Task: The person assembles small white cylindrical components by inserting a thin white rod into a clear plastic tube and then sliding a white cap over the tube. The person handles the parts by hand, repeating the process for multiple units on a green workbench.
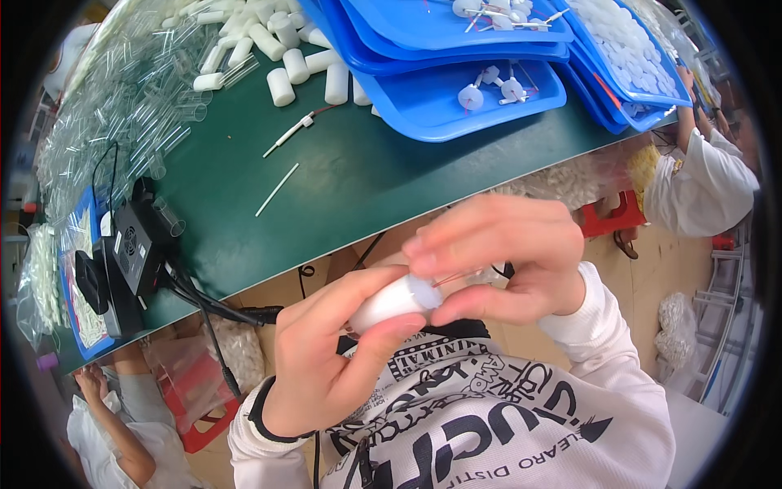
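In front of my chest, past the table's edge, my left hand (314, 350) is closed round a white cylinder (391, 303), thumb below and fingers above. A pale round disc (423, 292) covers the cylinder's right end. Thin reddish wires (458, 279) come out of that end toward my right palm. My right hand (513, 253) curves over the same end, fingertips at its upper rim and thumb at its lower rim. A white stick (277, 189) and a thin white rod with a wire (289, 134) lie on the green table (224, 236).
Clear tubes (122, 106) and white cylinders (281, 85) are piled at the far left. Stacked blue trays (456, 122) hold small white parts. A black fan device (137, 240) with cables stands at the left edge. Other people work at left and right.
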Tool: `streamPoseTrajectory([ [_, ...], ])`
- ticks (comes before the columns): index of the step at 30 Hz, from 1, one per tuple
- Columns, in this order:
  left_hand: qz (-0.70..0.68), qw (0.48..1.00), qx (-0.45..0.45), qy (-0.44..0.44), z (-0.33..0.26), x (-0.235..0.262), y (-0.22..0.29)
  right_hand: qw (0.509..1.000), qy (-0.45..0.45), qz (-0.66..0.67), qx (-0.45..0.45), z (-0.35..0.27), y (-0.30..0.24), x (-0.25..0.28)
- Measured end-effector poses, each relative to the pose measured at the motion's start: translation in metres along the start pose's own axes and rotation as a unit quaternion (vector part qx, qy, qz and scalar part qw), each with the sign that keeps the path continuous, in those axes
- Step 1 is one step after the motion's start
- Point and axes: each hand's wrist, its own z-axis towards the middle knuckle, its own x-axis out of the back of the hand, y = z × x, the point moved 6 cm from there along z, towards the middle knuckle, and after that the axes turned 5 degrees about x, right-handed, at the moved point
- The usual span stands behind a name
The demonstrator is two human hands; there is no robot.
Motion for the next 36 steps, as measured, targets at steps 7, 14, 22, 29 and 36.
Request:
streamPoseTrajectory([
  [7, -0.029, 0.998, 0.048, -0.039, -0.002, -0.005, -0.008, 0.995, -0.060, -0.027, 0.076, -0.004, -0.007, -0.001],
  [14, -0.019, 0.999, 0.043, -0.024, -0.004, -0.012, -0.013, 0.979, -0.091, -0.119, 0.141, -0.015, -0.017, -0.006],
  [22, -0.063, 0.996, 0.064, -0.022, 0.003, -0.002, -0.002, 0.980, 0.076, 0.144, -0.112, -0.014, -0.001, 0.011],
  [29, 0.206, 0.949, -0.199, 0.128, 0.003, -0.008, 0.015, 0.895, 0.137, 0.316, -0.283, -0.042, 0.017, -0.012],
  [36, 0.351, 0.852, -0.333, 0.200, -0.008, -0.017, 0.016, 0.883, 0.190, 0.309, -0.298, -0.051, 0.019, -0.026],
])
